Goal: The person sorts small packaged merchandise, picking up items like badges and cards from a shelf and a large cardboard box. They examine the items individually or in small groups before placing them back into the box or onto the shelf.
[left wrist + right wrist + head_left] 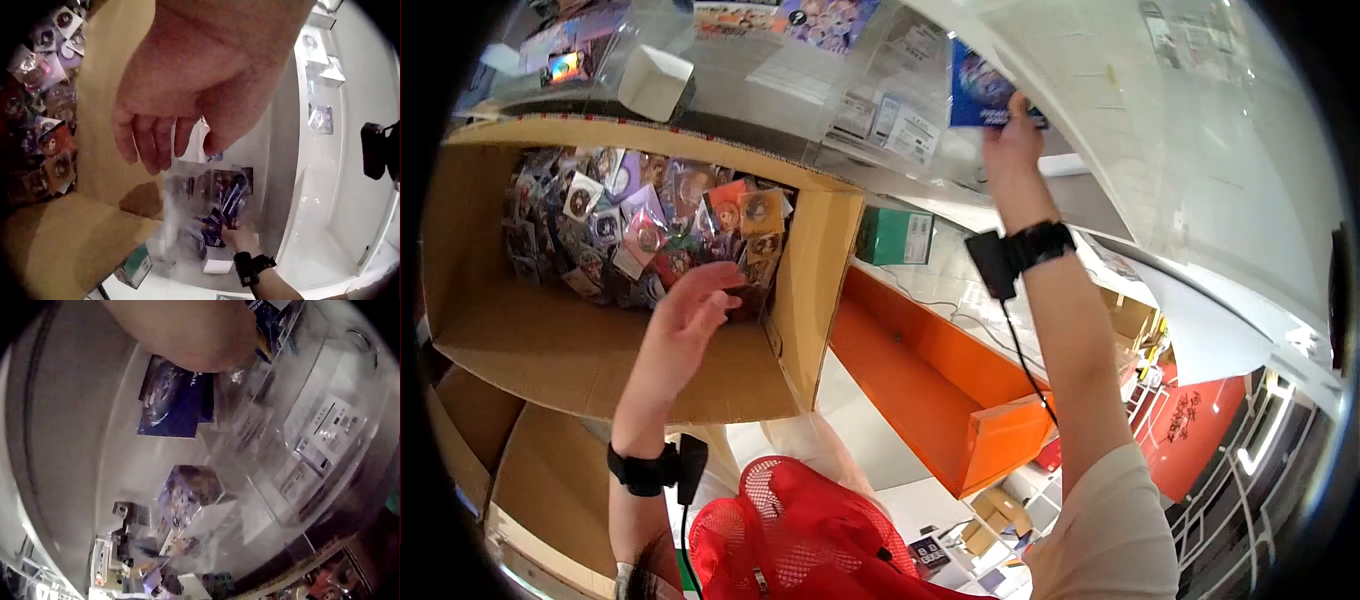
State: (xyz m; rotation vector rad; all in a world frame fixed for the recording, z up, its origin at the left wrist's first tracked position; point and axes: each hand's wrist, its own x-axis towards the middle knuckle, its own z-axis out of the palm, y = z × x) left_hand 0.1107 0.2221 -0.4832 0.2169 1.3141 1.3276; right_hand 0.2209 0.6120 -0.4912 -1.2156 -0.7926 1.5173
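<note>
Nearest the camera, a red garment with mesh panels [800, 535] is covering the torso of a person whose bare left hand [685, 325] is hovering above a large, open-topped brown cardboard box [815, 290], its fingers loosely bent and holding nothing that shows. Inside, a dense heap of small, flat, colourful items in clear sleeves [645, 235], some round like badges, is lying against the far side. Beside the box, a long orange trough [930, 375] is standing, with a green box bearing a white label [883, 235] sitting near its far end. Farther out, the right hand [1015, 140], a black camera device [1040, 245] strapped at its wrist, is gripping a flat, glossy, dark-blue printed packet [978, 90] near white printed cards [912, 135] lying behind a clear plastic wall [262, 497]. Farthest off, a white open-topped carton [658, 82] and colourful printed packs [825, 20] are resting on a grey worktop [745, 110]. The step in hand appears to be handling the packet among the displayed goods; whether it is being lifted or set down cannot be told. The next move is probably calling for a steady grip and edges clearing the plastic.
</note>
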